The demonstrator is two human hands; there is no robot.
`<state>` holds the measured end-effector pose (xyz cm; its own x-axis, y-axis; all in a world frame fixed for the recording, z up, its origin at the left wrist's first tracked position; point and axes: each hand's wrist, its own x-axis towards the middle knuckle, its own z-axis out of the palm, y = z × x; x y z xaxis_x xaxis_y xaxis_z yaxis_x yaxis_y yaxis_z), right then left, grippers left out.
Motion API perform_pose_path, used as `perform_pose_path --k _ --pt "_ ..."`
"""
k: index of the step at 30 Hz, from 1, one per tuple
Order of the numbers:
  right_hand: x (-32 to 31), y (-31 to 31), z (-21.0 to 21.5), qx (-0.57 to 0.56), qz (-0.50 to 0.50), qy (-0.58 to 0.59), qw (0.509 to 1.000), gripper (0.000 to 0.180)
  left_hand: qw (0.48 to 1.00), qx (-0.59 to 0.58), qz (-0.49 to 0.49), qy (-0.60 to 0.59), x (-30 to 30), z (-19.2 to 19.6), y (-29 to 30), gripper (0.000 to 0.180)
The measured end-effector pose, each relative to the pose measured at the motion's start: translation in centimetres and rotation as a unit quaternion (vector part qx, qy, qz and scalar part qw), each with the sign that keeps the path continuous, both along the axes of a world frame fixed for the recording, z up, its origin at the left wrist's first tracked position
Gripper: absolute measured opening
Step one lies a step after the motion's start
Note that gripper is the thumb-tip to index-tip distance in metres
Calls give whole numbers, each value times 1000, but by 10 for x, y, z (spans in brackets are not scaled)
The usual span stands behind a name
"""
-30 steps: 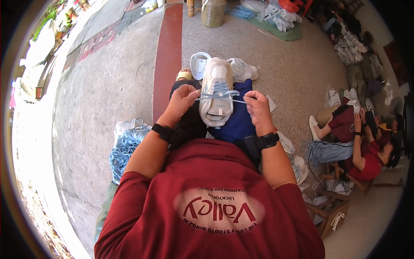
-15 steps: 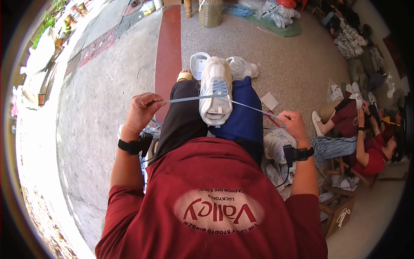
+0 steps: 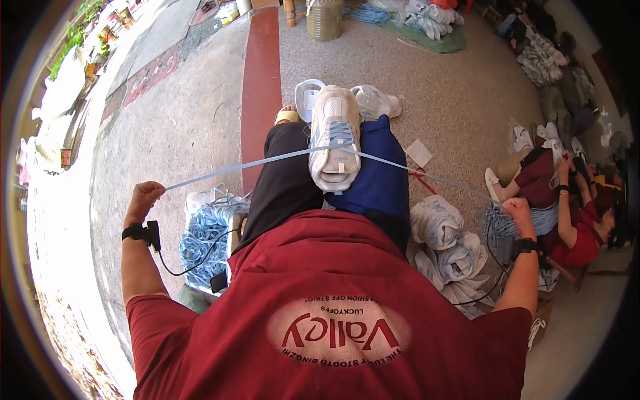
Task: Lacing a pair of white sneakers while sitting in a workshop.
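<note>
A white sneaker (image 3: 335, 110) rests on my thighs, its toe pointing away from me. Light blue shoelace (image 3: 260, 162) is threaded through its eyelets, and the two ends run out taut to either side. Far out to the left, my left hand (image 3: 143, 199) pinches one end. My right hand (image 3: 519, 210) grips the other end, stretched out to the right beyond my knee. Both hands are well apart from the shoe and closed.
By my left thigh sits a container of loose blue laces (image 3: 210, 243). White shoes in plastic bags (image 3: 443, 230) lie at my right. A co-worker (image 3: 577, 233) sits further right beside a bundle of laces. A metal tin (image 3: 325, 20) and a heap of shoes (image 3: 433, 23) stand ahead.
Both hands have moved outward and slightly down, drawing longer lengths of lace out of the shoe. The sneaker has stayed almost in place on my lap.
</note>
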<state>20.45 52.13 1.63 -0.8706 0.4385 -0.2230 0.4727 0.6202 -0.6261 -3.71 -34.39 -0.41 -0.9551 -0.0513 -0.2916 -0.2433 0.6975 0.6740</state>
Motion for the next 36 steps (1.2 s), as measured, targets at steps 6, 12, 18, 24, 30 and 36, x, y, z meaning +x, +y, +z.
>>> perform_pose_path --k 6,12,18,24,30,36 --pt "27 46 -35 30 -16 -22 999 14 997 -74 22 -19 0 -51 -36 6" --pt "-62 -48 -67 100 114 -8 988 14 999 -9 40 -11 -8 -85 87 27" --pt "-173 -230 -54 -380 329 -22 864 7 830 450 -228 -237 -15 -43 265 8" --pt "-219 -297 -78 -246 101 264 927 11 862 399 -262 -173 -44 -41 337 5" --pt "-218 -299 -90 -193 94 258 942 14 876 439 -170 -98 -42 -58 336 12" --pt "-222 -308 -83 -144 110 225 957 14 880 433 -165 -106 -41 -54 337 12"
